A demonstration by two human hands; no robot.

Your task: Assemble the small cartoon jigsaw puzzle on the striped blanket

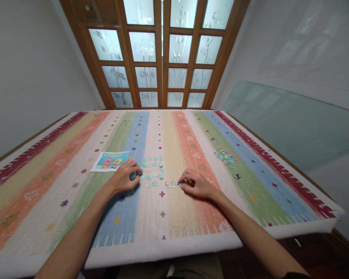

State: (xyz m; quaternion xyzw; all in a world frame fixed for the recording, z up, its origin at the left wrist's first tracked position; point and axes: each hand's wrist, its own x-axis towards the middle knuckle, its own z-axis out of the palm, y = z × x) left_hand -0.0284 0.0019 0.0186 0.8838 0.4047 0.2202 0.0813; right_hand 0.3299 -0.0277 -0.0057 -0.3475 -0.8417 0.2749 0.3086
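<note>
My left hand (pixel 125 176) is curled at the left edge of a patch of spread-out jigsaw puzzle pieces (pixel 148 177). Its thumb and fingertips come close together; whatever is between them is too small to make out. To the right of that patch lies a short joined strip of puzzle pieces (pixel 171 185). My right hand (pixel 198 184) rests at the strip's right end, thumb and fingers pinched on a puzzle piece there, partly hidden by the fingertips. Just beyond my left hand lies a picture card (pixel 109 161) with colourful cartoon figures.
A heap of puzzle pieces (pixel 225 157) sits on the right side of the table. A striped, patterned tablecloth (pixel 163 228) covers the tabletop. Beyond the far edge stand wooden doors with glass panes (pixel 145 77). A glass sheet (pixel 293 120) leans against the right wall.
</note>
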